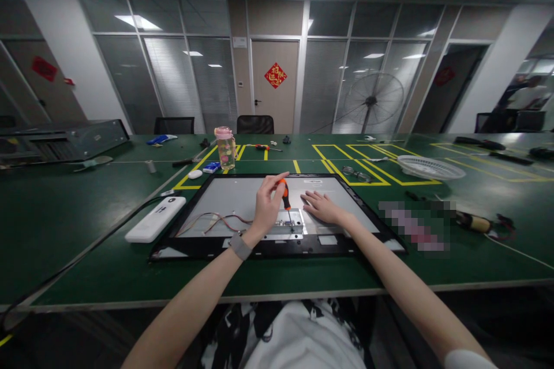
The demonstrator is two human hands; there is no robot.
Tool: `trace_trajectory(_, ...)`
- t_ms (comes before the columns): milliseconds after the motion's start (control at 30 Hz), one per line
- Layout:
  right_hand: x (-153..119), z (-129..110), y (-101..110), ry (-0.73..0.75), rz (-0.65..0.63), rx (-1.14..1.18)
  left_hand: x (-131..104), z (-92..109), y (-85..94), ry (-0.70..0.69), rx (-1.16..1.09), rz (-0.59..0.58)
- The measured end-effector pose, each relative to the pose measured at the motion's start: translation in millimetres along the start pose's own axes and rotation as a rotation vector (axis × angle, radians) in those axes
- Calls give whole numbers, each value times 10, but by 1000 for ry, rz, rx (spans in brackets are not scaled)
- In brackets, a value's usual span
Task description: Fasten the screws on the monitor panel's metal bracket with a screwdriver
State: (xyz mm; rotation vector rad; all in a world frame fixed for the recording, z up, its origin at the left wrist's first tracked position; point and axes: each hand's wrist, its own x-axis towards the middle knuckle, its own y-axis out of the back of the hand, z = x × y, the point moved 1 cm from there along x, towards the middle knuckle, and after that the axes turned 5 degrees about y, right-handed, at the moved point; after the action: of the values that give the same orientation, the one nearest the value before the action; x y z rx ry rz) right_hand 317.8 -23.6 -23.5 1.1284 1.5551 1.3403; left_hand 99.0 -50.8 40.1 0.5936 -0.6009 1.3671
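A flat display panel [234,191] with a black frame lies face down on the table in front of me, its grey back showing. My left hand [268,202] is closed around an orange and black screwdriver [286,196], held upright. The shaft points down at a small circuit board in a metal bracket [296,220] near the panel's lower edge; whether the tip sits in a screw I cannot tell. My right hand [324,207] rests flat on the panel's back with fingers spread, holding nothing. Thin wires [216,218] run left from the bracket.
A white power bank [156,219] lies left of the panel. Beyond stand a pink-lidded bottle [225,149], another screwdriver [262,147], glasses [356,174] and a white basket [430,168]. A power tool [474,222] with a cord lies right. A metal case [82,139] sits far left.
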Motion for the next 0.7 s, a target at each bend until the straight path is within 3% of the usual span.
trace_trajectory(700,13,3,-8,14,12,10,-28,71,-4,-45,65,38)
